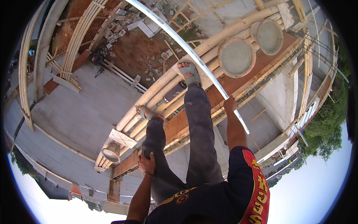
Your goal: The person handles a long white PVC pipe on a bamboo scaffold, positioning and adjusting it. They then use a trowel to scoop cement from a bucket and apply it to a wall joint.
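One-handed: clasping white pipe [201, 63] in right grip [230, 103], resting empty left grip [147, 163] on leg [156, 139]; keep clear of buckets [236, 58].

the left hand [147, 163] rests on the left leg [156, 136] near the knee, below centre, its forearm [141, 198] rising from the lower edge. the right hand [230, 104], right of centre, is curled into a grip, its arm [235, 128] reaching up the frame.

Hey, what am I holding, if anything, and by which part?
Your right hand holds the white pipe near its lower end in view; your left hand rests on your leg.
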Motion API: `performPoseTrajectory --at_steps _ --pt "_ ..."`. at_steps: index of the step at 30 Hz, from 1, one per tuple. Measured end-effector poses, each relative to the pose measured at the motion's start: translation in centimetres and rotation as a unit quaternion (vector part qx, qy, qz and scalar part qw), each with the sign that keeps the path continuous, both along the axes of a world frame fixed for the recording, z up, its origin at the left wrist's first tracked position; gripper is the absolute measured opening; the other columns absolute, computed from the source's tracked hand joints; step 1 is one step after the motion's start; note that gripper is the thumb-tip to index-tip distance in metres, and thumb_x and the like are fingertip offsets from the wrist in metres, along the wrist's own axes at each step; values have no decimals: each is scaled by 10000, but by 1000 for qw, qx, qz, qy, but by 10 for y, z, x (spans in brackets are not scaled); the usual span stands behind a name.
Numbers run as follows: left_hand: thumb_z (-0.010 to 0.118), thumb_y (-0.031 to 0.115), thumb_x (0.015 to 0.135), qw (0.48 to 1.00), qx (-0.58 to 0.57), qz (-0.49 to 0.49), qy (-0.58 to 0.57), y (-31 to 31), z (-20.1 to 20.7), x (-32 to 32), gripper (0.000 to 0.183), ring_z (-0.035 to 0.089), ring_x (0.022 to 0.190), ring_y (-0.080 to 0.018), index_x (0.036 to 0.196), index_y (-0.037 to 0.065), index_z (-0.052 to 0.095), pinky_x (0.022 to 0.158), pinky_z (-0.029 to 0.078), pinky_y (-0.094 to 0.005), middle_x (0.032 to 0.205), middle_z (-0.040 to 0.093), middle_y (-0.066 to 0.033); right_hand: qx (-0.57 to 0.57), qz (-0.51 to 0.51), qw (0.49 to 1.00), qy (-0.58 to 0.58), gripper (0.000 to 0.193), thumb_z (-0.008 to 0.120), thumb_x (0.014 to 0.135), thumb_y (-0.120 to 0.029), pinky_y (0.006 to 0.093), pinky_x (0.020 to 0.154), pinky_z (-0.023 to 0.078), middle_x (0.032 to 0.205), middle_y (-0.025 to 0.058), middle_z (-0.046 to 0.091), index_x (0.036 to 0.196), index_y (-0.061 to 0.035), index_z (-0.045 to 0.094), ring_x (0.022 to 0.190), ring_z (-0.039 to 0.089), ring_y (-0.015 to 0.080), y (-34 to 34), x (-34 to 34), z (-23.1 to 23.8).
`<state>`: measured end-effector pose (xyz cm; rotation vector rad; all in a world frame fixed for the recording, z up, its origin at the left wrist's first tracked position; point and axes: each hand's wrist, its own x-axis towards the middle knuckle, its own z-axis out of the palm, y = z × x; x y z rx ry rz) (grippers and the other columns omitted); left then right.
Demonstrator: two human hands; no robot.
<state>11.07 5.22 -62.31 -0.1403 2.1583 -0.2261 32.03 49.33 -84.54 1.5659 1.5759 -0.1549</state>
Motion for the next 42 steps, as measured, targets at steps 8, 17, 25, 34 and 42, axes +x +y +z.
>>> performPoseTrajectory --at_steps 8,17,25,34,42 --pt "614 508 821 999 -6 49 -8 4 10 15 657 552 1114 -434 1279 45 526 903 460 -540 1239 538 -225 310 -154 855 387 396 553 928 -347 470 839 500 1041 182 672 1162 -31 599 955 647 369 59 -65 51" --pt "611 561 811 996 43 76 -32 -1 -5 38 745 528 1150 -437 1329 38 494 940 442 -528 1273 500 -248 98 -275 826 482 383 603 906 -345 313 786 475 820 97 682 1007 22 643 818 630 166 165 -120 45" --pt "564 454 916 963 194 128 -135 -30 13 31 720 375 1326 -407 1434 2 353 1101 310 -454 1440 373 -257 26 -324 823 466 474 613 869 -481 340 727 478 758 94 652 869 -11 675 763 611 197 165 -119 49" --pt "526 402 953 941 184 264 -103 -59 42 34 645 567 1150 -362 1438 23 331 976 434 -423 1268 558 -250 105 -350 843 394 502 664 865 -475 352 603 389 651 47 487 678 -17 578 609 444 159 172 -128 66" --pt "540 493 903 932 16 362 -28 -164 88 100 607 540 1172 -424 1305 42 490 999 418 -457 1243 582 -261 27 -465 766 443 417 618 917 -484 300 442 331 575 -13 356 804 -95 517 455 350 121 173 -143 128"
